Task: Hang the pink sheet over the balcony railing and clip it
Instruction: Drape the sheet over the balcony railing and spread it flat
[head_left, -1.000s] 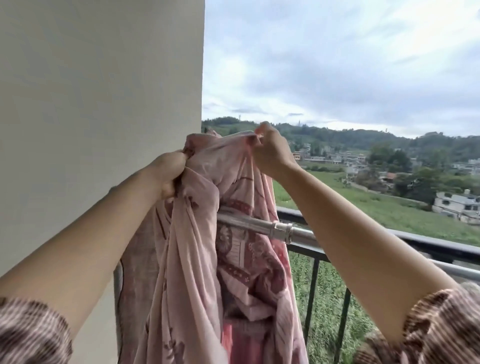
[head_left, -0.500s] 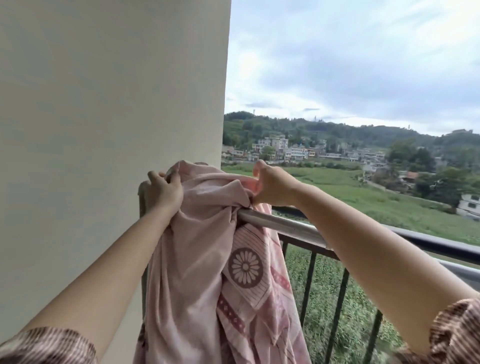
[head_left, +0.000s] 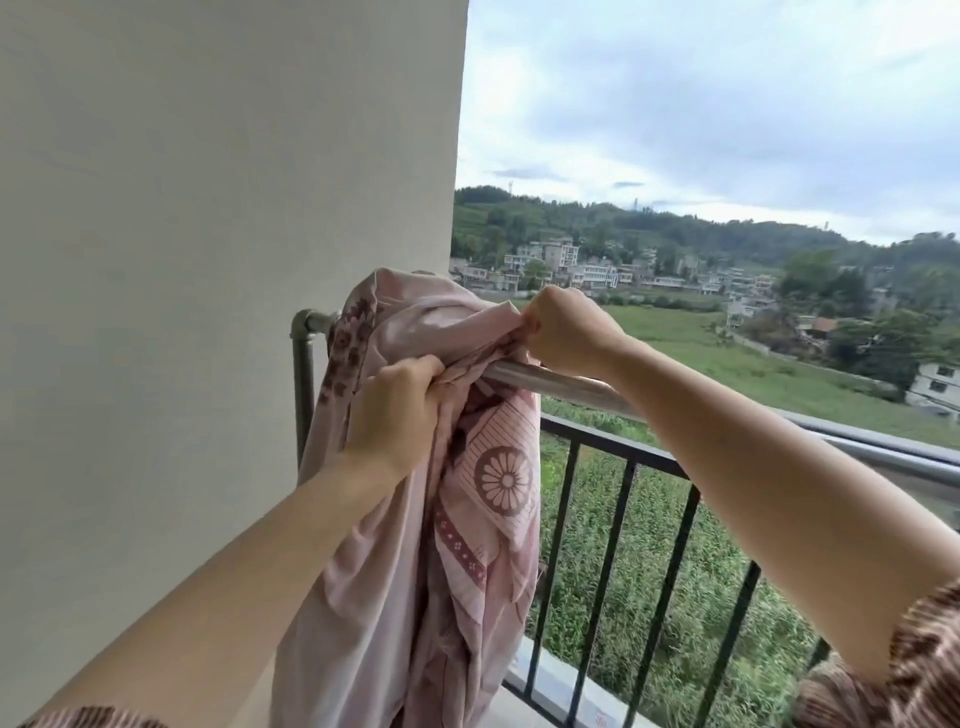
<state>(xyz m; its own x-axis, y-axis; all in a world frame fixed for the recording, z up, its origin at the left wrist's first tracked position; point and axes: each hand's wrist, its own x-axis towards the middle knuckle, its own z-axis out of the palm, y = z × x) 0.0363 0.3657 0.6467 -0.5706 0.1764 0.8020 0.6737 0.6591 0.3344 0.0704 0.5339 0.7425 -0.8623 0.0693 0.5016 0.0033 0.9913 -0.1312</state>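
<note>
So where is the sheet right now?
Head view, left of centre: the sheet is bunched over the rail beside the wall, gripped by the left hand and right hand.

I see soft overcast daylight from far right; pale cloudy sky (head_left: 727, 104) bright. Left, plain cream wall (head_left: 208, 208) evenly lit, shadows faint. Edges bend, wide-angle; detail slightly soft.

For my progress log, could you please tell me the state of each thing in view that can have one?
pink sheet: bunched, draped over the silver rail, no clip visible.
silver rail: horizontal, partly covered by the sheet.
left hand: grips a fold of the sheet.
right hand: pinches the sheet above the rail.
</note>
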